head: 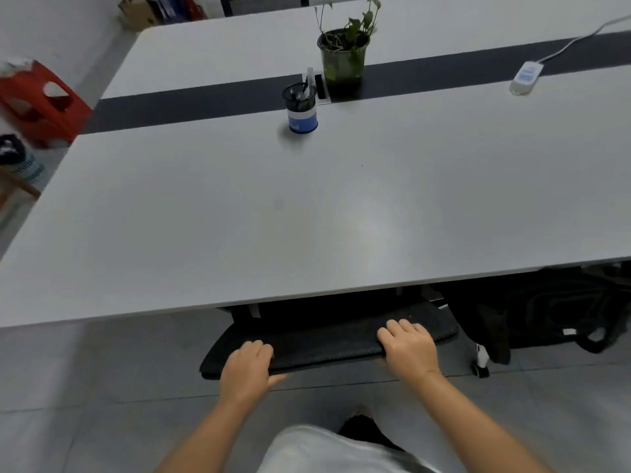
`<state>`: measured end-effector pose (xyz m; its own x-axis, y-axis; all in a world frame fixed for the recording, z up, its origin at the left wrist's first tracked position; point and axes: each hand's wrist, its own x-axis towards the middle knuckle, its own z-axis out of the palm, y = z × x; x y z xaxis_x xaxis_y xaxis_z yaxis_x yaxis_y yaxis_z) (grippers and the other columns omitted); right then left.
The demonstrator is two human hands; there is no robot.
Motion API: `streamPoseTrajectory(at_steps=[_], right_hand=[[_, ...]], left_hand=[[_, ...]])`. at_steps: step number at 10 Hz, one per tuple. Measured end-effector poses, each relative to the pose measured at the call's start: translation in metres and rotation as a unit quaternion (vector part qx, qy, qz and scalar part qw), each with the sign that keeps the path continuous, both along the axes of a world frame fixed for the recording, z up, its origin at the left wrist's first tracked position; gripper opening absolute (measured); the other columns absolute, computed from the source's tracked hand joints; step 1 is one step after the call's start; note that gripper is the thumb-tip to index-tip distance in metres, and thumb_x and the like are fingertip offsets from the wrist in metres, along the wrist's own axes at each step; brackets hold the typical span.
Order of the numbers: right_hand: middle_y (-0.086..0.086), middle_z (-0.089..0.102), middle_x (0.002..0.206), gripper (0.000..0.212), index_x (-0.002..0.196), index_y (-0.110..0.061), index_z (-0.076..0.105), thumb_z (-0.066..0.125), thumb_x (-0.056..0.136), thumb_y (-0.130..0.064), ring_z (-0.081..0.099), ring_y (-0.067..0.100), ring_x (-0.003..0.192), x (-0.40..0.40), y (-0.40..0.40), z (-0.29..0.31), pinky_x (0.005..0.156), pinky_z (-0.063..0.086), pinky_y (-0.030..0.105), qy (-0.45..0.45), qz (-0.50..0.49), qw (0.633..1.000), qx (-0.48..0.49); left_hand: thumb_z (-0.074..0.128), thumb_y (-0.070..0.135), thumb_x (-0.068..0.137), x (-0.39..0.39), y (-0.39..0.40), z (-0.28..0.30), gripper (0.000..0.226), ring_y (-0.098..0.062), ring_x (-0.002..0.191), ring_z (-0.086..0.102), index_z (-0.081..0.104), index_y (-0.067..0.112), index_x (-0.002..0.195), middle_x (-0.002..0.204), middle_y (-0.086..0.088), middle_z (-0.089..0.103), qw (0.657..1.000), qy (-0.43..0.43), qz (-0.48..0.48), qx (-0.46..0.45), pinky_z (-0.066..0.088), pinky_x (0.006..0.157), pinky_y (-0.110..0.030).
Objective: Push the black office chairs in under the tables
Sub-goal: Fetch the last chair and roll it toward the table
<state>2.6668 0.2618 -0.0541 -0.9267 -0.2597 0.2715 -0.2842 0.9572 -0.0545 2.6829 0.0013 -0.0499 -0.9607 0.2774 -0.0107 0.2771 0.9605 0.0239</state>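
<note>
At 6 o'clock, tucked against the near edge of the white table, the black office chair shows only its backrest top; the seat is hidden under the tabletop. Left hand grips the backrest's left end, fingers curled over the top, thumb along the near side. Right hand grips its right end the same way. At 12 o'clock on the table: mesh pen holder, potted plant just behind it. Power strip at 2 o'clock. Black bag under the table at 4 o'clock. Red stool at 10 o'clock.
</note>
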Motion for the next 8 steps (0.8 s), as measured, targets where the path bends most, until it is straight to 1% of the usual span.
streamPoseTrajectory(at_steps=[1,2,3,4,5,6,7,8], right_hand=[[0.0,0.051,0.042,0.03,0.043,-0.014,0.058,0.033,0.058,-0.007,0.049,0.02,0.038,-0.011,0.001,0.007,0.039,0.039,0.018,-0.052,0.002,0.999,0.006],[-0.002,0.052,0.044,0.013,0.045,-0.017,0.059,0.058,0.054,-0.026,0.049,0.017,0.045,-0.015,-0.001,0.006,0.041,0.038,0.02,-0.08,0.016,0.996,0.021],[0.0,0.053,0.044,0.032,0.046,-0.017,0.06,0.083,0.031,-0.034,0.052,0.016,0.04,-0.018,-0.006,-0.001,0.041,0.039,0.016,-0.1,0.014,0.995,0.002],[-0.001,0.051,0.042,0.021,0.044,-0.015,0.06,0.045,0.059,-0.014,0.05,0.017,0.038,-0.022,-0.014,0.006,0.04,0.039,0.017,-0.058,0.007,0.998,0.014],[0.0,0.051,0.042,0.029,0.044,-0.014,0.059,0.034,0.058,-0.009,0.049,0.018,0.037,-0.017,-0.019,0.008,0.04,0.04,0.017,-0.065,-0.016,0.998,0.01],[0.001,0.053,0.043,0.012,0.045,-0.013,0.061,0.061,0.051,-0.024,0.051,0.018,0.037,-0.009,-0.019,0.008,0.041,0.042,0.016,-0.082,-0.01,0.997,0.007],[0.0,0.054,0.044,0.052,0.046,-0.014,0.061,0.09,0.008,-0.034,0.053,0.018,0.038,0.001,-0.021,0.01,0.042,0.043,0.016,-0.192,-0.028,0.98,-0.052],[-0.007,0.059,0.051,0.063,0.055,-0.021,0.068,0.082,0.013,-0.066,0.057,0.009,0.049,0.01,-0.019,0.021,0.049,0.041,0.017,-0.222,-0.011,0.973,-0.054]], left_hand=[[0.088,0.053,0.015,-0.011,0.0,0.001,0.059,-0.011,0.034,0.05,0.054,0.014,0.042,0.04,-0.002,0.05,1.0,0.0,-0.018,-0.009,0.031,0.033,-0.01],[0.087,0.056,0.015,-0.021,-0.008,-0.001,0.057,-0.012,0.035,0.05,0.055,0.017,0.043,0.042,0.003,0.051,0.999,0.002,-0.037,-0.013,0.031,0.033,-0.011],[0.082,0.063,0.033,-0.031,-0.018,0.0,0.052,-0.012,0.035,0.05,0.056,0.019,0.043,0.043,0.005,0.052,0.998,0.042,-0.053,-0.012,0.031,0.032,-0.013],[0.033,0.065,0.086,-0.037,-0.025,0.0,0.067,-0.012,0.035,0.05,0.056,0.019,0.044,0.043,0.005,0.052,0.992,0.107,-0.072,0.0,0.031,0.031,-0.015],[0.081,0.062,0.04,-0.035,-0.026,0.007,0.051,-0.012,0.035,0.049,0.056,0.018,0.044,0.043,0.005,0.051,0.997,0.042,-0.069,0.006,0.031,0.031,-0.014],[0.084,0.062,0.021,-0.026,-0.026,0.005,0.057,-0.01,0.035,0.048,0.056,0.017,0.043,0.042,0.004,0.051,0.997,0.002,-0.069,0.019,0.031,0.031,-0.013],[0.079,0.069,0.022,-0.021,-0.023,0.006,0.058,-0.007,0.036,0.049,0.057,0.021,0.044,0.043,0.008,0.051,0.996,-0.015,-0.081,0.03,0.032,0.032,-0.01],[0.072,0.074,0.035,-0.012,-0.03,0.009,0.054,0.0,0.055,0.052,0.066,0.026,0.059,0.058,0.012,0.059,0.99,-0.006,-0.1,0.097,0.04,0.04,-0.009]])
